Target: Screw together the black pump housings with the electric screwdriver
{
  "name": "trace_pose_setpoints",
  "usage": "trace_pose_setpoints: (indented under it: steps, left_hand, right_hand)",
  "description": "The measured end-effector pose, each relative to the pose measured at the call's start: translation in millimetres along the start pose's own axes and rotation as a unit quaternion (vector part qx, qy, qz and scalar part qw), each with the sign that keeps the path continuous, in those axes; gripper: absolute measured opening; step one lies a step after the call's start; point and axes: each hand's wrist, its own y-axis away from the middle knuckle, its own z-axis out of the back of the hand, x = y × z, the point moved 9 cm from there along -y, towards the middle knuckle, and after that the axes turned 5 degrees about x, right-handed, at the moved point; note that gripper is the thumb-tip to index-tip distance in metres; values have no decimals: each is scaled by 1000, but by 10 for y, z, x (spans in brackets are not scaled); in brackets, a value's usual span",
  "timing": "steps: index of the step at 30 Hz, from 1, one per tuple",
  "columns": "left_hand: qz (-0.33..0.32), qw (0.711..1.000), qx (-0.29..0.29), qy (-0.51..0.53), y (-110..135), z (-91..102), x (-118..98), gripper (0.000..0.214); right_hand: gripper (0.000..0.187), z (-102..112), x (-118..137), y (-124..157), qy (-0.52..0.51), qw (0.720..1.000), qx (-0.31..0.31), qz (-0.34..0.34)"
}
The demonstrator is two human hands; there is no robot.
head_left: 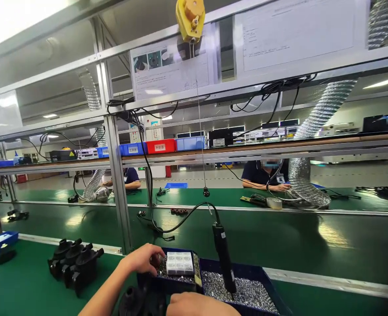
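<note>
My left hand [145, 260] reaches over the left compartment of a dark blue bin [180, 287]. Its fingers are bent but apart, with the tips down at the small metal screws [162, 265]. My right hand [197, 304] is at the bottom edge, beside a black plastic housing [132, 302]. It looks closed, but its fingers are hidden, so I cannot tell what is in them. Over the right compartment, full of shiny small screws [249, 292], a black electric screwdriver [224, 259] hangs tip down. A white block of small compartments [179, 263] sits in the left compartment.
Several black plastic housings [75, 263] stand on the green bench at left. A cable [180, 226] loops from the screwdriver to the metal post [116, 184]. A yellow balancer [190, 19] hangs overhead. A masked co-worker [262, 175] sits across the bench, another person [131, 177] further left.
</note>
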Motion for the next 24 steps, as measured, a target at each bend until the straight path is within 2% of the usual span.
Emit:
trace_pose_setpoints:
  steps: [4,6,8,10,12,14,18,21,24]
  left_hand:
    - [-7,1000,17,-1,-19,-87,29,81]
    - [-9,1000,9,0,-23,-114,17,77]
    - [-9,1000,-6,8,-27,-141,7,71]
    - [-6,999,-28,26,-32,-157,18,66]
    - [2,997,-55,56,-40,-141,57,64]
    - [11,991,-88,103,-42,-83,105,60]
    - [1,963,-134,236,7,92,70,58]
    - [-35,929,-140,341,128,205,-149,71]
    - [-66,895,-131,421,297,235,-442,79]
  right_hand:
    - [7,165,99,122,0,1000,9,-17]
    - [14,359,155,231,-14,999,3,-51]
    - [29,656,209,386,-48,994,-41,-90]
    - [32,981,234,573,-78,981,-107,-139]
    - [22,1220,251,728,-92,969,-151,-174]
    - [10,1356,268,802,-86,964,-172,-184]
    - [10,1405,212,751,-78,962,-204,-162]
    - [8,1362,33,660,-111,945,-259,-165]
    - [11,1282,-132,579,-161,918,-312,-186]
